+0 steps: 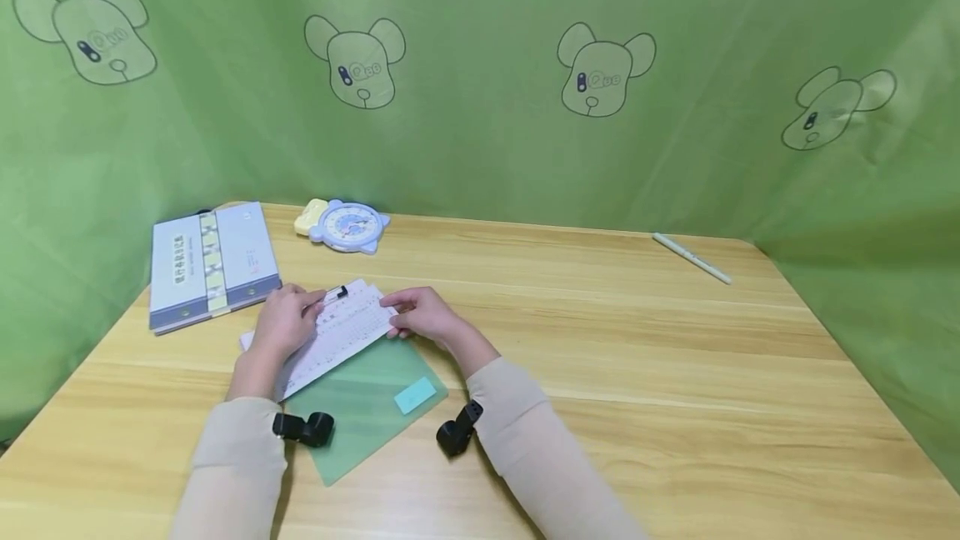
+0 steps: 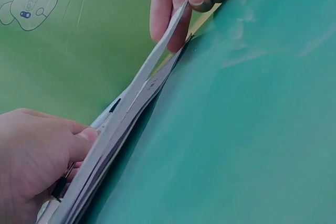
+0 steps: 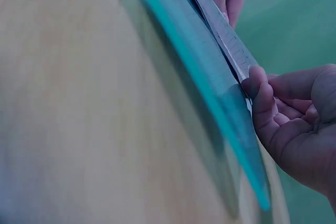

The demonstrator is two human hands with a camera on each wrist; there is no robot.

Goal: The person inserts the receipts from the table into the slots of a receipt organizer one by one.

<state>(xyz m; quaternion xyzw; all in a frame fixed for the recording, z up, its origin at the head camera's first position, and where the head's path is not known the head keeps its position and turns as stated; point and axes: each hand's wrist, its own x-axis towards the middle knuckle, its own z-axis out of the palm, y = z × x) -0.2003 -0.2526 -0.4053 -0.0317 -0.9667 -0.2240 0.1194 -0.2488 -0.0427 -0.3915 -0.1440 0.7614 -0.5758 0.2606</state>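
Note:
A stack of printed papers (image 1: 347, 332) is held above a translucent green folder (image 1: 352, 432) that has a light blue label. A black binder clip (image 1: 342, 292) sits at the papers' far edge. My left hand (image 1: 283, 322) grips that edge, its thumb by the clip's wire handle; the left wrist view shows the hand (image 2: 47, 153) there too. Between thumb and fingers, my right hand (image 1: 423, 312) pinches the right end of the papers. In the right wrist view, that hand (image 3: 294, 119) holds the sheets near the folder (image 3: 210, 87). Some fingertips are hidden behind the sheets.
Back left on the wooden table (image 1: 600, 373) lies a pale blue ledger-like book (image 1: 232, 265). Right of it are a blue toy-like clock (image 1: 348, 226) and a small yellow object (image 1: 309, 217). A whitish pen-like stick (image 1: 692, 258) lies back right. Green curtain (image 1: 480, 157) hangs behind.

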